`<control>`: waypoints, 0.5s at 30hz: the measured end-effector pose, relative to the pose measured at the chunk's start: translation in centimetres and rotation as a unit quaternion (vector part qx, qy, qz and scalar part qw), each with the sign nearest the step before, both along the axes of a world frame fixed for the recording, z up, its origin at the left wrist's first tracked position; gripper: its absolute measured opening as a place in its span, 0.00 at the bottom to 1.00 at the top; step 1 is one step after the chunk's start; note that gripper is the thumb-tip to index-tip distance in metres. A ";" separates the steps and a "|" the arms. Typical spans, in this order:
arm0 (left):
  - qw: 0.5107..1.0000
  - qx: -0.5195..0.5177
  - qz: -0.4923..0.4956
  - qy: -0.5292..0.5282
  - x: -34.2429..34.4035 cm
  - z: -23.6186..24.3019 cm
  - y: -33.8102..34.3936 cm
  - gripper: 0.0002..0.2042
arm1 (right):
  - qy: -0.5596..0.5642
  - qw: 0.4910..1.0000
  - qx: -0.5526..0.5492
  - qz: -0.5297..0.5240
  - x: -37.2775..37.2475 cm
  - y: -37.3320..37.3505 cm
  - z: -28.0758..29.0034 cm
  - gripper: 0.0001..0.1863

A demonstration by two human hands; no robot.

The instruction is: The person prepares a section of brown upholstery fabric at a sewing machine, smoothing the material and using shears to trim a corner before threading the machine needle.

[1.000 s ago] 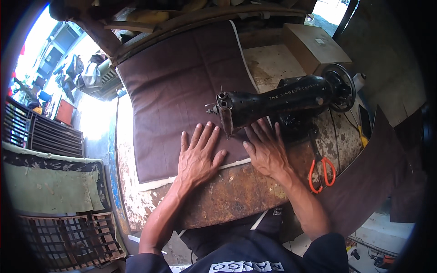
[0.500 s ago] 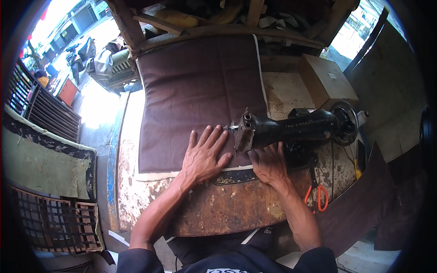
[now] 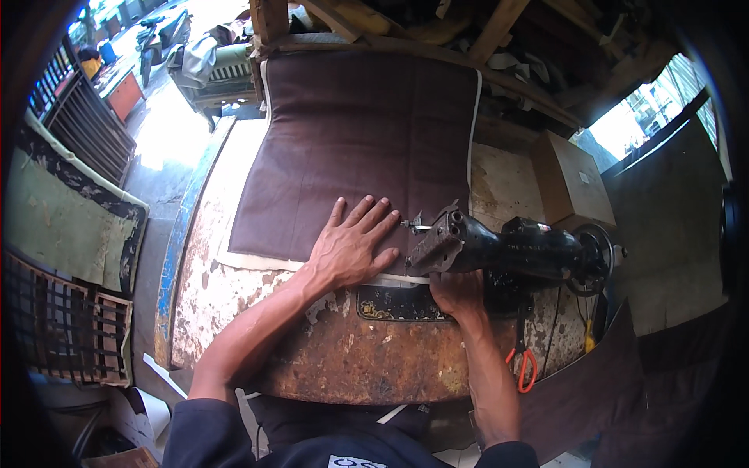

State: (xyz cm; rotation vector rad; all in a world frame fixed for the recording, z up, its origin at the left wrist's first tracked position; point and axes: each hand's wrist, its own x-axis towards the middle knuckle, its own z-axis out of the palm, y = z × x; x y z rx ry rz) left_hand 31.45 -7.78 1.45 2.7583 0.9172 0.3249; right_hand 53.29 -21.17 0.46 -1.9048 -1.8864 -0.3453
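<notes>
Checking the cardboard box [image 3: 576,175] first, I see it on the worktable [image 3: 374,355] beyond the sewing machine [image 3: 519,253]; I cannot tell what is inside. The brown cloth [image 3: 367,132] lies spread across the table to the machine's left, its pale edge showing. On my feed, the left hand [image 3: 355,243] is flat on it, fingers spread, gripping nothing. The right hand [image 3: 458,293] sits at the cloth's near edge under the machine's head, fingers hidden, so I cannot tell its opening or hold.
</notes>
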 end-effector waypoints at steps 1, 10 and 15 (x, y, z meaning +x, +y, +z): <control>1.000 -0.001 0.009 -0.003 -0.1 0.0 0.2 0.35 | -0.003 1.000 -0.001 0.009 0.0 0.4 0.2 0.19; 1.000 -0.007 0.014 -0.018 0.4 -0.7 0.8 0.35 | 0.046 0.995 0.052 0.070 0.6 1.9 0.6 0.15; 0.999 -0.034 -0.028 0.001 -0.8 0.1 2.6 0.33 | 0.110 0.992 -0.057 0.038 0.8 1.3 0.8 0.19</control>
